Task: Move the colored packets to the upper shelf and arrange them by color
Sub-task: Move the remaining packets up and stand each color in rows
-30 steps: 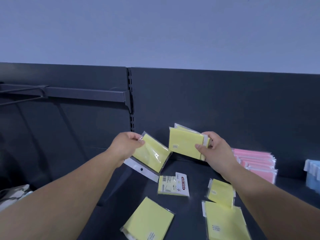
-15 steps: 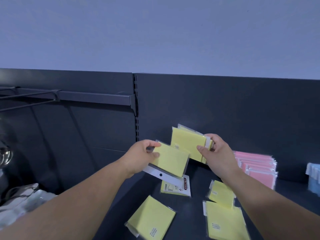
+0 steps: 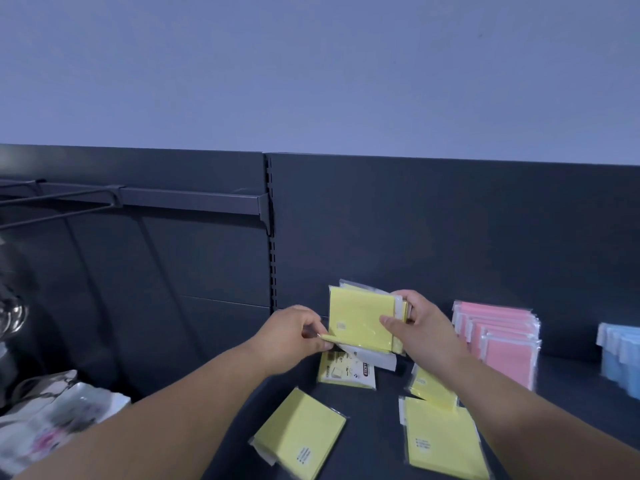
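Observation:
My right hand grips a small upright stack of yellow packets against the back of the dark shelf. My left hand pinches one more yellow packet by its left edge, pressed flat against the front of that stack. Several loose yellow packets lie flat on the shelf: one face-up with a printed label, one at the front left, two at the front right. A row of pink packets stands to the right, then blue packets.
A slotted upright splits the dark back panel. Left of it, a bar with wire hooks sticks out. Pale patterned packages and a clear glassy object sit at the lower left.
My left hand has carried its yellow packet rightward and brought it against the front of the stack in my right hand. The view has tilted slightly.

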Demonstrator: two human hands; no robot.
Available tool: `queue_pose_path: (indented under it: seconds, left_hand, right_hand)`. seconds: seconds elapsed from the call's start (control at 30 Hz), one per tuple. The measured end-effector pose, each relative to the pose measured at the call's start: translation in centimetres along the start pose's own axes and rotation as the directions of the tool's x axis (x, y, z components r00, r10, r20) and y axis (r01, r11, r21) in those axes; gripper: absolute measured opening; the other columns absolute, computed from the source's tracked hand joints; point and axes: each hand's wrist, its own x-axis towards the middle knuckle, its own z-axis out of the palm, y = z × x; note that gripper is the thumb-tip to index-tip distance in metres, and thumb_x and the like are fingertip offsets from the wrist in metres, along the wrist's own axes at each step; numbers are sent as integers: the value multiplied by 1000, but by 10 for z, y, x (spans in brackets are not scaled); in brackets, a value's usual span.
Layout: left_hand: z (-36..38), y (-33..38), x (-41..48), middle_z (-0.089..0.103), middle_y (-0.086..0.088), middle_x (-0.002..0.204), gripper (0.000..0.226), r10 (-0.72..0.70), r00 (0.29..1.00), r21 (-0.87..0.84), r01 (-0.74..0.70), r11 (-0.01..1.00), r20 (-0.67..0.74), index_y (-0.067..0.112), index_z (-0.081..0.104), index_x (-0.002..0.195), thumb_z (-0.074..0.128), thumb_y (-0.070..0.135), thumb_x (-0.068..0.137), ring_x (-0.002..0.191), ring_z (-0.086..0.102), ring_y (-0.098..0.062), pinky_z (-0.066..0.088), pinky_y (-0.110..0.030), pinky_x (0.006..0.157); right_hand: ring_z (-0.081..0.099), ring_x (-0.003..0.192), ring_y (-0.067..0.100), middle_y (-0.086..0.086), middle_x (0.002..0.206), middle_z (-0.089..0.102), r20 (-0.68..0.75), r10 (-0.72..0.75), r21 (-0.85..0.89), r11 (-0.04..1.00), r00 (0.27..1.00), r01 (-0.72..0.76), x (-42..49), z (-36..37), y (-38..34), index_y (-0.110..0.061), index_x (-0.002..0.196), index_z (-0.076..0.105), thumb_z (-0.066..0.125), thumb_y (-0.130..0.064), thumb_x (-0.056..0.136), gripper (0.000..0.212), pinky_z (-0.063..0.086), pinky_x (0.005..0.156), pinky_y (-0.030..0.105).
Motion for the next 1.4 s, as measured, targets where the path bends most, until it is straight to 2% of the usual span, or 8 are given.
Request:
queue_pose_path:
  seconds: [0.13,0.37,0.5,0.67,0.83,1.0,1.13,1.4]
  left_hand:
    - [5,-1,-2,56,13,78,21,-11,985,-9,10,1000,-172,21,62,77,67,40,85,65,48,-2,34,-13,56]
    - [2,17,-10,53,9,71,18,11,870,-124,-83,989,-494,21,52,74,59,23,90,64,48,-8,42,-19,60]
    - [24,29,-17,60,17,90,10,178,883,-7,-201,980,-435,21,66,94,60,17,88,69,54,-3,49,-19,69]
    - [46,26,-17,52,14,133,28,281,916,44,-281,959,-286,24,67,117,63,22,89,78,54,4,44,-9,88]
    - [33,27,-16,48,17,131,25,277,950,110,-263,959,-146,28,70,113,50,28,98,102,50,2,47,-19,89]
    - [13,26,-4,18,14,152,56,159,974,192,-126,973,-163,42,39,138,65,29,89,141,14,-11,19,-29,116]
    - [8,28,-3,34,17,138,55,94,991,110,-83,990,-100,43,40,136,65,33,88,116,44,-7,38,-25,98]
    - [12,23,6,50,4,110,22,-146,936,-140,105,985,-321,28,54,103,66,35,87,95,54,-8,38,-18,79]
  right_hand:
    - [55,60,16,-2,69,57,-172,1,-25,1000,985,-5,-1,0,-1,-28,118,52,61,-30,92,28,46,60,29]
    - [59,70,21,0,70,56,-306,19,-74,996,952,-44,-8,1,-8,-25,110,43,59,-33,93,24,40,57,29]
    - [56,67,20,5,75,56,-158,93,240,969,983,-54,-13,18,-11,-21,103,52,67,-32,90,22,46,61,31]
    - [73,88,28,7,97,75,83,204,635,744,976,-209,-16,25,-11,-18,109,56,63,-19,94,16,60,80,45]
    - [69,89,18,1,100,71,129,208,575,781,970,-244,-16,15,1,-21,114,55,62,-25,95,20,56,75,34]
    - [59,118,19,-7,117,68,202,175,482,839,964,-253,-12,12,6,-33,122,56,67,-43,83,42,44,105,48]
    - [61,116,20,-7,112,71,237,155,472,844,959,-254,-8,11,6,-36,117,59,66,-41,84,34,44,105,49]
    - [68,102,13,-8,110,71,238,165,533,802,957,-270,-7,15,0,-29,114,61,51,-32,100,17,55,90,39]
